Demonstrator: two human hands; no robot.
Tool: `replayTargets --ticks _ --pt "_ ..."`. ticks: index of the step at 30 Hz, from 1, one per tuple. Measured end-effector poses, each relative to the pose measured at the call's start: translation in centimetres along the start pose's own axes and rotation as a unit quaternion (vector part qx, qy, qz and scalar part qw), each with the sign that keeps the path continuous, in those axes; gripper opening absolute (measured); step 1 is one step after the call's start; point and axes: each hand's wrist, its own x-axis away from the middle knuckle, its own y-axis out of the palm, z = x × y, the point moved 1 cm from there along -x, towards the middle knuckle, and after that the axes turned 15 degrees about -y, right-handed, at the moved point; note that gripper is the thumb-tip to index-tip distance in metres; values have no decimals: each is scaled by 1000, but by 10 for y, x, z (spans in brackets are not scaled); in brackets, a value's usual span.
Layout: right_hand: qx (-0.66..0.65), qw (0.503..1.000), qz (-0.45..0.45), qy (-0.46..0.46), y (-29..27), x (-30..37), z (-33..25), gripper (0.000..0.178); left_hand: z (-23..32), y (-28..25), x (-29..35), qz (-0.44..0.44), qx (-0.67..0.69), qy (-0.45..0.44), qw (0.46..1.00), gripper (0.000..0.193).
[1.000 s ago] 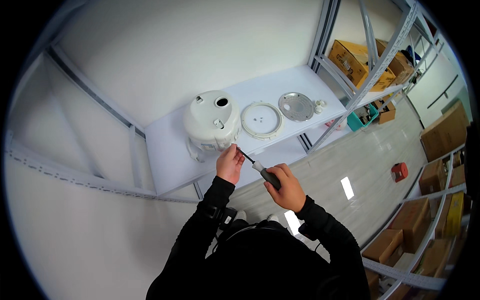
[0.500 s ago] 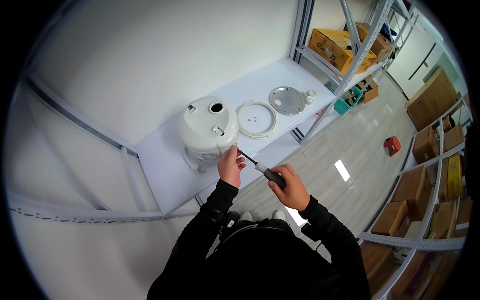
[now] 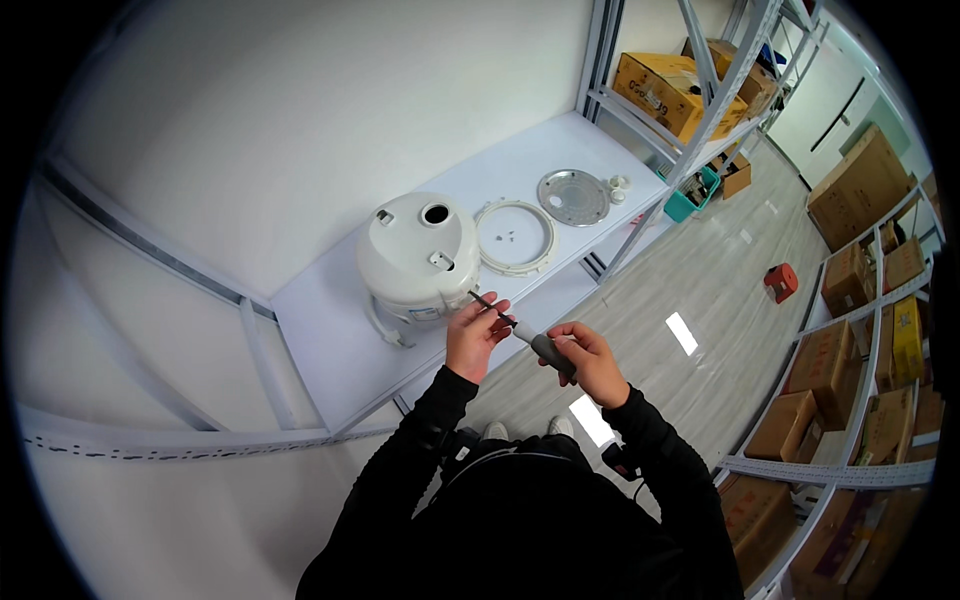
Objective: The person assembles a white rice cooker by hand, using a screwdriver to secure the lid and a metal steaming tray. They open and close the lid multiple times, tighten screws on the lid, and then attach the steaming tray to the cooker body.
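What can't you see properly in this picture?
All in the head view:
- Small bits inside the white ring: too small to name.
- Back of the white appliance: hidden by its own body.
- Part of the screwdriver: covered by the right hand.
- Lower-right box: cut off by the dark rim.

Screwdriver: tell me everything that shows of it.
The screwdriver has a thin dark shaft, metal by its look, and a thick, dark grey handle with a paler front end. It lies slantwise in the air, tip up and left in the picture. The right hand grips the handle; the left hand's fingers are at the shaft. Whether the tip touches anything is unclear.
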Motion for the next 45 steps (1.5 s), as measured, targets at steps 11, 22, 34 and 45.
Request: replayTargets --ticks 11,22,34,45 --pt "374 882 2 -288 2 15 0 43 -3 5 -1 36 -21 15 999 28" --pt "-7 1000 16 19 -2 10 -9 35 -3 10 3 -38 -8 -5 999 33" --pt "374 871 31 -318 2 19 -3 42 -8 2 -6 53 -100 -7 994 23" --pt "49 998 8 -26 -6 11 -3 34 -7 12 10 -93 -72 -4 993 36"
